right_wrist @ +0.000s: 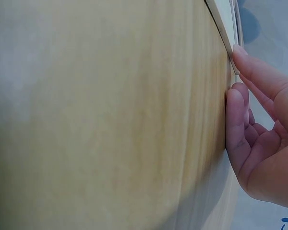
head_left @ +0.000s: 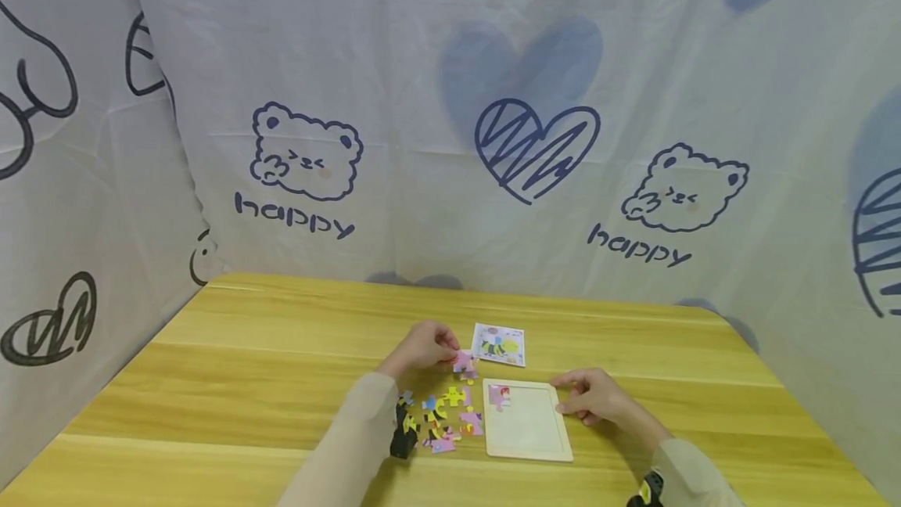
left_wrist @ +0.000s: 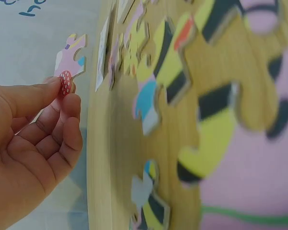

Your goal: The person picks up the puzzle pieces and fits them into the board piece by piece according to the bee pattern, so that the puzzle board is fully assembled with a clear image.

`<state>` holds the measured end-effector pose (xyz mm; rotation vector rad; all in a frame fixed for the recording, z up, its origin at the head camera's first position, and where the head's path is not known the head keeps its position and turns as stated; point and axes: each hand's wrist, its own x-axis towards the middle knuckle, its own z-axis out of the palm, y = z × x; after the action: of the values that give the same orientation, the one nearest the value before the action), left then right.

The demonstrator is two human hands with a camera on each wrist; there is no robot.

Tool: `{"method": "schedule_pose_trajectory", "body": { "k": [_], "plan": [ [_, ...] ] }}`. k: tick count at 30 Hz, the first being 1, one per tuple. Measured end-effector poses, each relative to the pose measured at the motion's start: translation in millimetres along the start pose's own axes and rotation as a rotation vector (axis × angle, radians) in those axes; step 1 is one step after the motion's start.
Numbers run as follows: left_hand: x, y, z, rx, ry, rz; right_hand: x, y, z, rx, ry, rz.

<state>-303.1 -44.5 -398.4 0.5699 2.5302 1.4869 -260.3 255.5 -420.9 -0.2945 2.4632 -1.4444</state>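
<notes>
Yellowish wooden table (head_left: 246,366), grain running lengthwise, bearing a shallow pale square tray (head_left: 528,433), a loose scatter of jigsaw pieces (head_left: 455,396) in yellow, black, pink and blue just left of it in the head view, and, beyond the tray, a small white-bordered picture card (head_left: 510,340).

A pale fabric backdrop (head_left: 415,202) hung across the upper frame, printed with a scribbled heart (head_left: 537,151) at centre, a soft blue heart (head_left: 493,65) above it, and cartoon bears (head_left: 307,151) over the word "happy" (head_left: 294,215) to either side. Similar cloth (head_left: 105,217) with dark line drawings (head_left: 52,327) covered the left edge. Across the lower frame spread a yellowish wood-grain counter (head_left: 246,358).
</notes>
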Motion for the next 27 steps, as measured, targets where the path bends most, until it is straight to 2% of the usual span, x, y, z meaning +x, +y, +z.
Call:
{"method": "schedule_pose_trajectory", "body": {
  "k": [5, 15, 22, 27],
  "plan": [
    [2.2, 4.8, 6.3, 0.009, -0.014, 0.034, -0.1, 0.7, 0.4, -0.021, 0.020, 0.012],
    [7.9, 14.4, 21.1, -0.037, -0.043, 0.021, 0.0, 0.2, 0.2, -0.015, 0.019, 0.017],
    [10.4, 19.8, 29.6, -0.049, -0.065, -0.004, 0.7, 1.9, 0.9, -0.016, 0.027, 0.017],
    [10.9, 23.3, 37.4, -0.119, -0.064, -0.054, 1.0, 2.5, 1.1, -0.020, 0.030, 0.019]
  ]
}}
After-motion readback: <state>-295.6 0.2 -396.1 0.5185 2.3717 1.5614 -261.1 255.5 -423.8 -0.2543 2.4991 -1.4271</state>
